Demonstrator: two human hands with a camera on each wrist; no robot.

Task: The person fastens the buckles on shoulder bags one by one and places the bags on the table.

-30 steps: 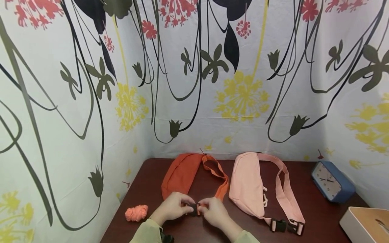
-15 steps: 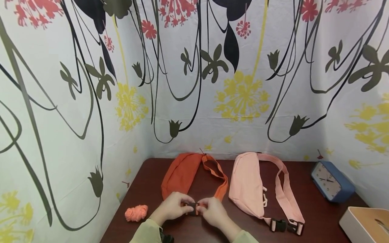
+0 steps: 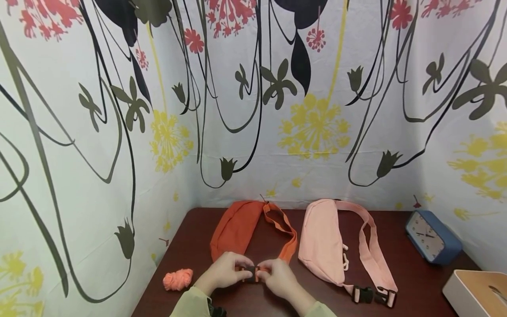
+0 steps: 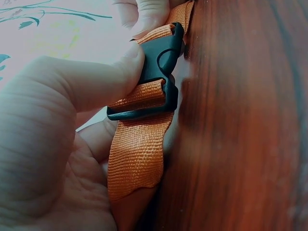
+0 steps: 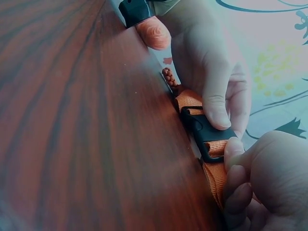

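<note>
An orange waist bag lies on the table in front of me, its strap looping round to the near side. Between my hands is the strap's black side-release buckle, its two halves joined. My left hand pinches the buckle, thumb on its upper face. On the other end, my right hand pinches the buckle where the orange webbing passes through. The fingers behind the buckle are partly hidden. In the left wrist view, folded webbing hangs from the near end.
To the right lies a pink waist bag with its black buckle unfastened. A blue clock and a white box with a wooden top stand farther right. A coral-coloured bundle sits left. Patterned cloth surrounds the table.
</note>
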